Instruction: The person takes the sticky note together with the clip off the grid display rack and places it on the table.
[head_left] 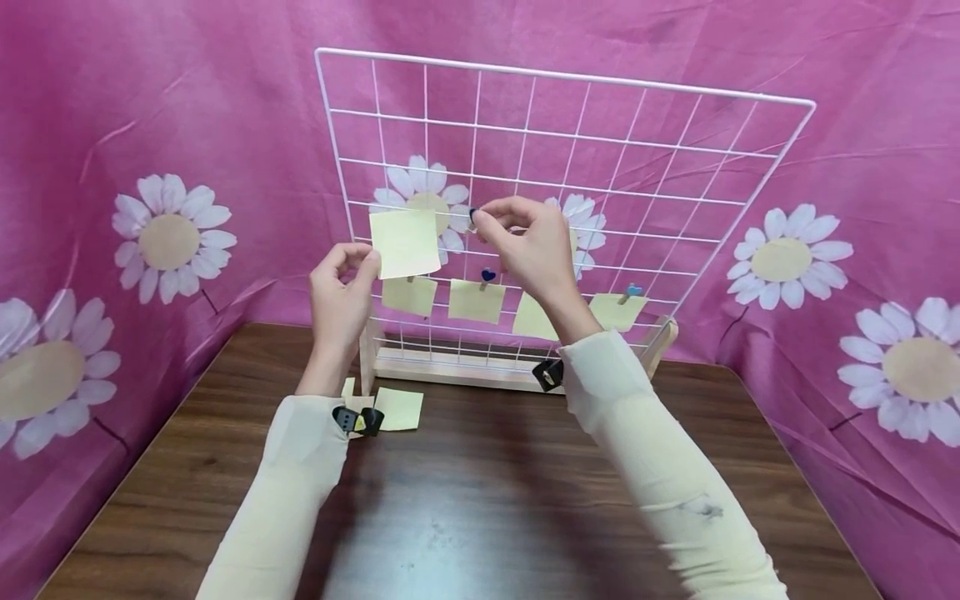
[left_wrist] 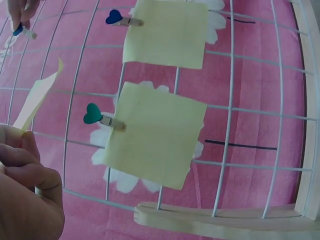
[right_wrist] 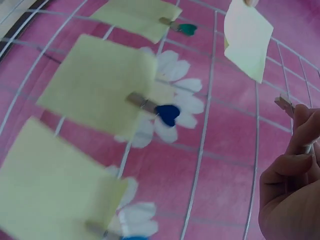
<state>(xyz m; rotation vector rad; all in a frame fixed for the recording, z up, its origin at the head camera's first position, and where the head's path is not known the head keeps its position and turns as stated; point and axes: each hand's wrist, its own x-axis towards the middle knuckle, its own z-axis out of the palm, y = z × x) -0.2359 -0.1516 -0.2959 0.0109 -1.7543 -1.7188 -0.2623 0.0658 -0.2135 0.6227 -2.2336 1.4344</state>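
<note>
1. Nearest you, the brown table [head_left: 465, 508] reaches back; loose yellow notes [head_left: 402, 409] lie on its far left part, some partly hidden by your left wrist.
2. Your left hand [head_left: 337, 304] pinches a raised note [head_left: 405, 243] by its left edge between thumb and fingers.
3. To its right, apart from that note, your right hand [head_left: 534, 250] has curled fingers pinching a blue-heart peg [left_wrist: 29, 33].
4. Beyond, four hung notes [head_left: 476, 302] form a row low on the white wire rack [head_left: 534, 74].
5. Farthest hangs pink cloth [head_left: 247, 100] with white flowers [head_left: 169, 242].
</note>
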